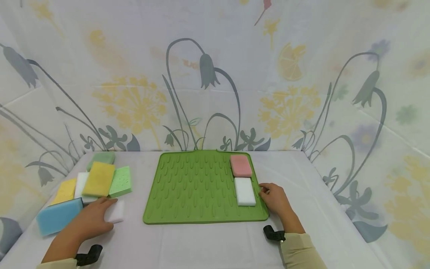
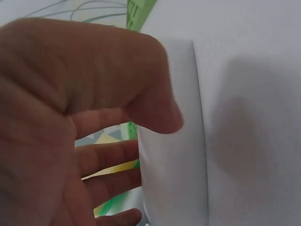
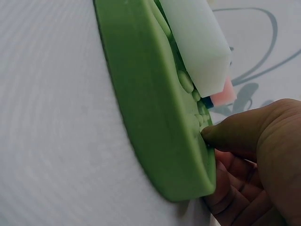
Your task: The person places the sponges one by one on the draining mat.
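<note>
At the left, my left hand point(image 1: 92, 218) holds a white melamine sponge point(image 1: 115, 212) between thumb and fingers. In the left wrist view, the thumb lies across the near side of that sponge point(image 2: 174, 160), with the fingers behind it. A green drying mat point(image 1: 191, 186) with raised ribs lies in the middle of the table. My right hand point(image 1: 277, 200) pinches the right edge of the mat, thumb point(image 3: 225, 132) on the rim and curled fingers outside it. On the mat's right side, a pink sponge point(image 1: 240, 166) lies behind another white sponge point(image 1: 245, 191).
Beside my left hand is a pile: a blue sponge point(image 1: 60, 216), a yellow sponge point(image 1: 99, 178), a light green sponge point(image 1: 121, 182) and several more. A white cloth covers the table point(image 1: 201, 246). Behind it hangs a flower-patterned curtain point(image 1: 134, 56).
</note>
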